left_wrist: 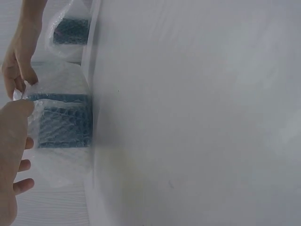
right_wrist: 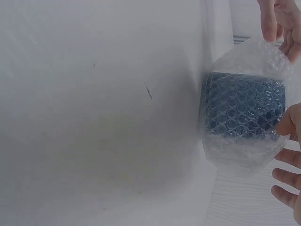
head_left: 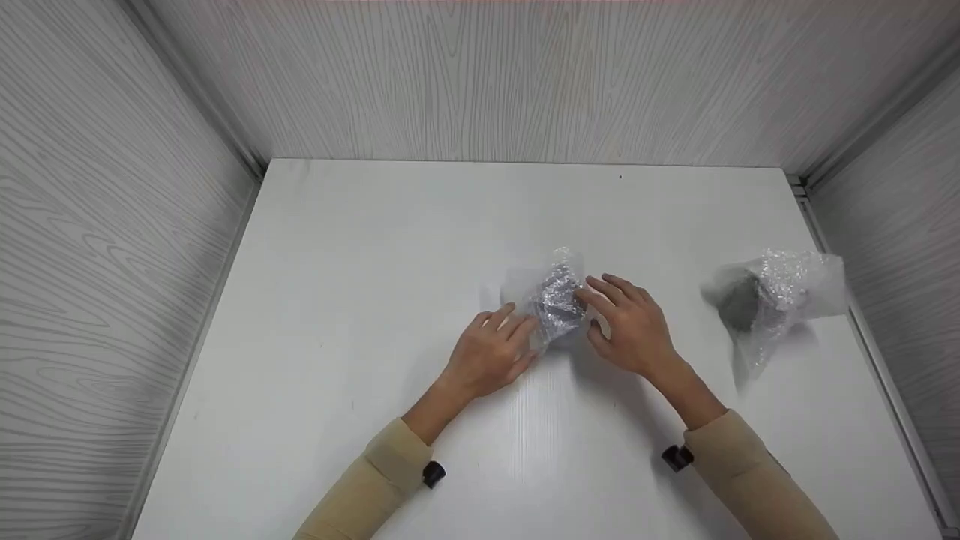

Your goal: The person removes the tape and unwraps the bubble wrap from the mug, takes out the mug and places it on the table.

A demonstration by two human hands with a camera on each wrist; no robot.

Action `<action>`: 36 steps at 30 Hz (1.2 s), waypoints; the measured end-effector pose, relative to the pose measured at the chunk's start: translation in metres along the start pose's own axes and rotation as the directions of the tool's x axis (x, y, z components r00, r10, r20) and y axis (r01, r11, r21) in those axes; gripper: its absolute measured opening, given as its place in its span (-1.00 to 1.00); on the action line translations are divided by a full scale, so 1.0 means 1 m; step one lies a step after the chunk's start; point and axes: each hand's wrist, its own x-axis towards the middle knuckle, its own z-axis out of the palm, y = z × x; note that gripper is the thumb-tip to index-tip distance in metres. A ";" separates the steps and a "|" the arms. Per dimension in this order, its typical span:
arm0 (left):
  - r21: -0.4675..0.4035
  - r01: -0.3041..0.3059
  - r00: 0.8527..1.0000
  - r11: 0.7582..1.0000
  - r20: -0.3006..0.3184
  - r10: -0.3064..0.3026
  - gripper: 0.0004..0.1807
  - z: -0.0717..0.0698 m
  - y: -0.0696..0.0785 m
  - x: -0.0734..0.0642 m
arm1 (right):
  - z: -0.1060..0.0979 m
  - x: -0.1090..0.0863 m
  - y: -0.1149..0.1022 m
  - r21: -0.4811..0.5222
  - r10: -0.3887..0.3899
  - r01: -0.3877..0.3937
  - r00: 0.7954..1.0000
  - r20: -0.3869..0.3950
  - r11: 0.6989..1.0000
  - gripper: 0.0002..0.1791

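The left hand (head_left: 491, 352) pinches the edge of a sheet of clear plastic bubble wrap (right_wrist: 242, 153) between thumb and fingers. The right hand (head_left: 634, 326) grasps the other side, its thumb pressed to the film and the outer fingers spread. Between the hands, a dark-blue box-shaped object (right_wrist: 242, 106) sits inside the wrap on the white table (head_left: 360, 247). Well to the right of the right hand lies a second dark object in clear bubble wrap (head_left: 739, 304). Beige sleeves (head_left: 367, 476) cover both forearms behind the hands.
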 end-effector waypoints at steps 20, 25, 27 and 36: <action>0.020 0.120 0.993 0.993 0.001 -0.120 -0.60 0.060 -0.032 -0.011 | 0.035 -0.022 0.014 0.049 0.078 -0.079 0.997 0.025 0.996 -0.54; 0.031 0.120 0.993 0.992 0.009 -0.120 -0.63 0.063 -0.041 -0.009 | 0.036 -0.021 0.010 0.047 0.060 -0.061 0.998 0.017 0.997 -0.56; 0.024 0.119 0.993 0.993 0.003 -0.119 -0.64 0.064 -0.044 -0.008 | 0.037 -0.020 0.010 0.057 0.059 -0.059 0.998 0.015 0.997 -0.54; -0.013 0.131 0.991 0.991 -0.021 -0.131 -0.68 0.073 -0.049 -0.002 | 0.039 -0.014 0.007 0.040 0.039 -0.038 0.999 -0.007 0.998 -0.59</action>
